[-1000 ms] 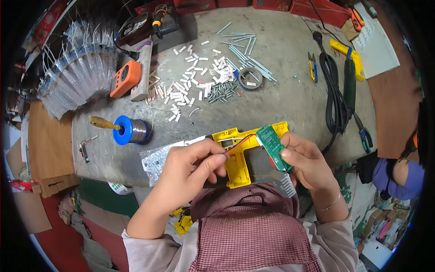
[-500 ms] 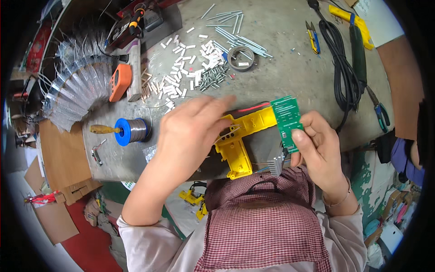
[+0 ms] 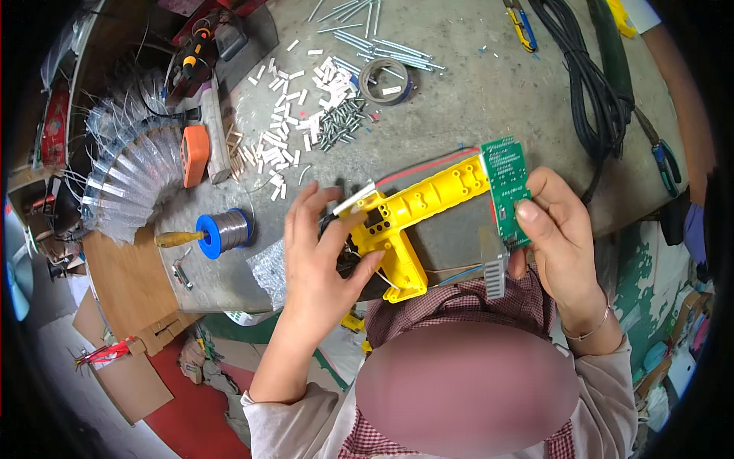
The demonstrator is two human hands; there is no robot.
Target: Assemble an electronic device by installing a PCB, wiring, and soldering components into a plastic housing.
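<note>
Between the hands: a yellow plastic tool housing (image 3: pixel 409 222), shaped like a pistol grip, is held just above the near edge of the grey table (image 3: pixel 474 99).
Left hand (image 3: pixel 325 256): curled around the housing's left end, thumb across the yellow grip, fingertips on a small silver part at its top; it is gripping the housing.
Right hand (image 3: pixel 554 229): closed on a green circuit board (image 3: pixel 506 183), thumb pressed to its face, fingers behind it.
Board: stands nearly upright at the housing's right end, touching it; a red wire (image 3: pixel 428 167) runs along the housing's top edge toward it.
Long axis: the housing's long body runs left to right, rising slightly toward the right hand; its handle points down toward the person.
Below the right hand: a ribbed grey metal piece (image 3: pixel 495 268) hangs just under the board.
Containers: none can be told with contents; the loose parts lie bare on the table.
Left of the left hand: a blue spool of solder wire (image 3: pixel 225 229), well apart from it.
Beyond the left hand: scattered small white tubes (image 3: pixel 287 115) and a pile of screws (image 3: pixel 340 122).
Further beyond: a roll of tape (image 3: pixel 384 76) and thin metal rods (image 3: pixel 382 42).
Beyond the right hand: a coiled black cable (image 3: pixel 592 84).
Far left: an orange box (image 3: pixel 195 153) beside a fan of clear plastic bags (image 3: pixel 126 180).
</note>
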